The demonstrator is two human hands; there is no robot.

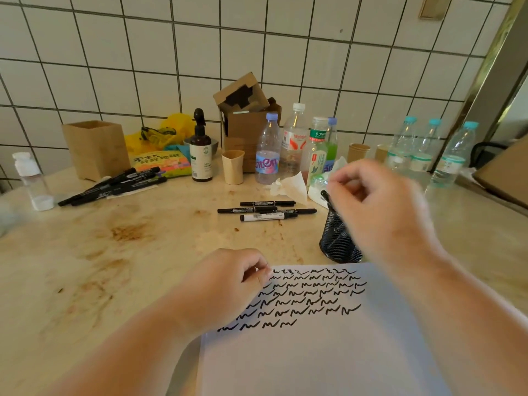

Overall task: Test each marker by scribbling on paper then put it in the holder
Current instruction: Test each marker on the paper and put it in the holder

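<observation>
A white paper [328, 352] covered with rows of black scribbles lies at the near edge of the table. My left hand [228, 284] rests on its top left corner, fingers curled, thumb and forefinger pinching the corner. Just behind the paper stands a black mesh holder [337, 238] with one black marker [325, 197] leaning out of its top. My right hand [380, 207] hovers over the holder, blurred, fingers loosely curled just above the marker's end and not gripping it. Three black markers [265, 210] lie side by side left of the holder. Several more markers [114, 185] lie at the far left.
Along the tiled wall stand water bottles [268, 151], a pump bottle [201, 151], paper cups [233, 167], cardboard boxes [95, 148] and crumpled tissue [291, 185]. A small clear bottle [30, 178] stands at the left edge. The table top [128, 252] is stained.
</observation>
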